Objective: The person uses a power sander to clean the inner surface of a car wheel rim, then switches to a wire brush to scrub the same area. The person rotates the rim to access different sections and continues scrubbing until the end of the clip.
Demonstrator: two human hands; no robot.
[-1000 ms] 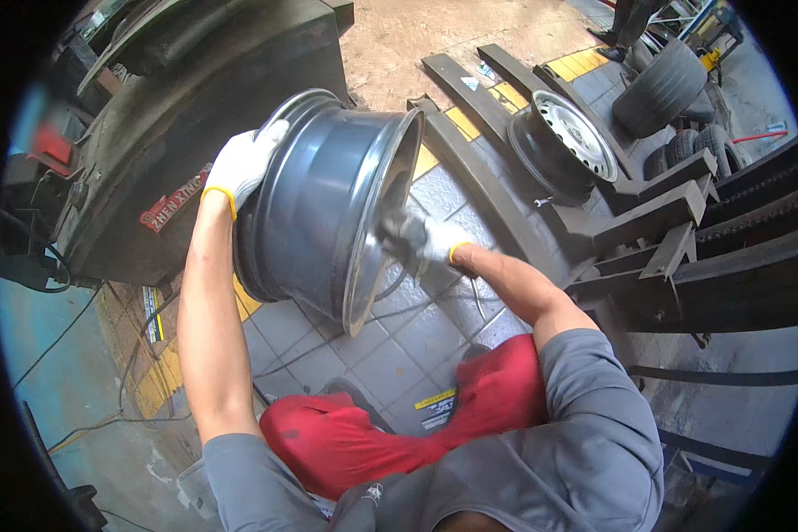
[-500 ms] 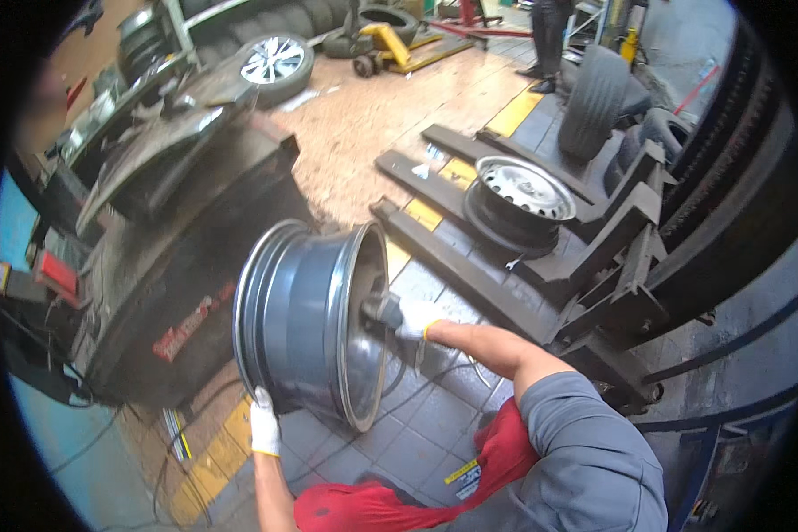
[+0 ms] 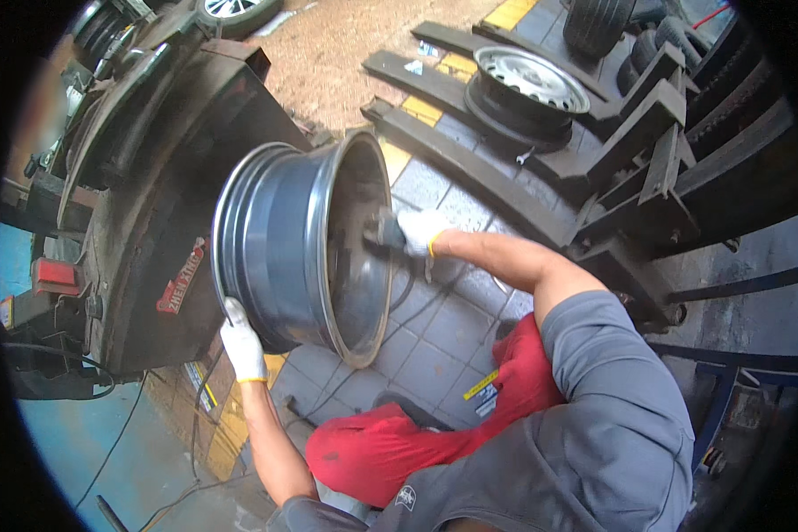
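A dark, glossy wheel rim (image 3: 279, 239) stands on its edge in front of me, its open side facing right. My left hand (image 3: 242, 344), in a white glove, is closed on the lower left edge of the rim. My right hand (image 3: 421, 232), also gloved, is closed round a stubby dark hand tool (image 3: 385, 230), whose front end reaches into the rim's open side. The tool's exact kind is blurred, and whether it touches the inner wall I cannot tell.
A large dark machine (image 3: 151, 257) stands close to the rim's left. Beyond my right arm, a second rim (image 3: 532, 78) lies on dark metal beams (image 3: 470, 182). Tyres (image 3: 598, 27) stand far right. Cables (image 3: 195, 426) trail over the tiled floor.
The view has tilted down, so the scene sits higher. My left hand has shifted a little up the rim's left edge. My right hand still keeps the tool at the open side.
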